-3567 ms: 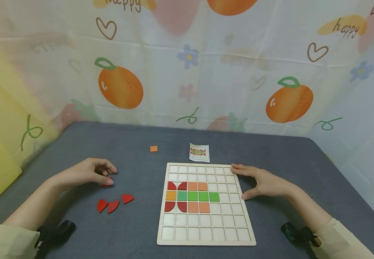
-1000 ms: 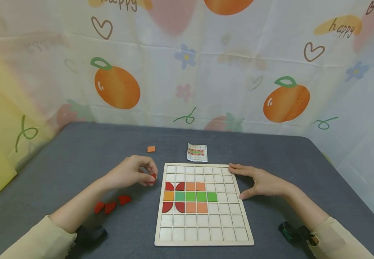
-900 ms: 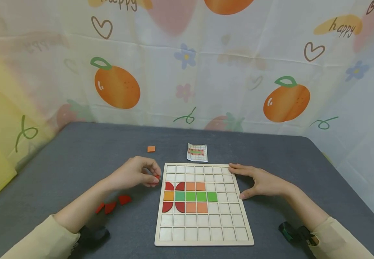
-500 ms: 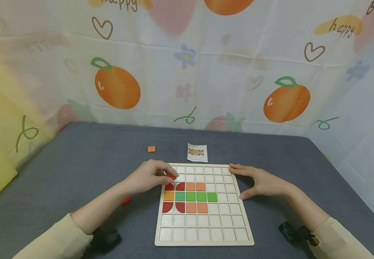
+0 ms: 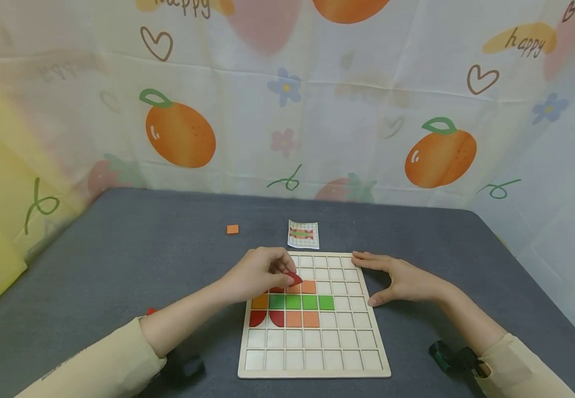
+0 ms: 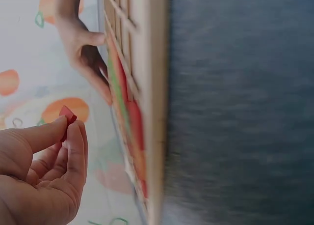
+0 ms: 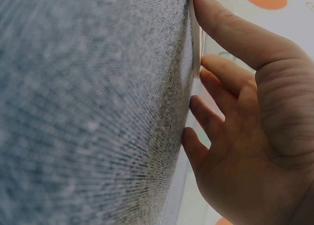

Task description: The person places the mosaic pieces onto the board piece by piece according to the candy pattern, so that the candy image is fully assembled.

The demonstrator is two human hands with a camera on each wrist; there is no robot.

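My left hand [image 5: 257,275] pinches a red quarter-circle tile [image 5: 294,278] between thumb and fingertips, over the upper left part of a pale wooden grid board [image 5: 317,369]. In the left wrist view the same red tile [image 6: 67,118] sticks out beyond the fingertips. Set in the board are dark red quarter-circles [image 5: 277,319], salmon squares [image 5: 310,319], a row of green squares [image 5: 309,302] and a yellow-orange square [image 5: 260,301]. My left hand hides the upper left cells. My right hand [image 5: 407,282] rests with spread, relaxed fingers and thumb against the board's right edge.
Behind the board lies a small printed pattern card [image 5: 303,235]. To its left is a loose orange square [image 5: 233,229]. A bit of a red tile [image 5: 151,311] shows past my left forearm, which covers other table area. A patterned curtain [image 5: 247,110] hangs behind the table.
My left hand has picked up a red quarter-circle from the left of the table and carried it right, over the board. The right hand keeps its place at the board's edge.
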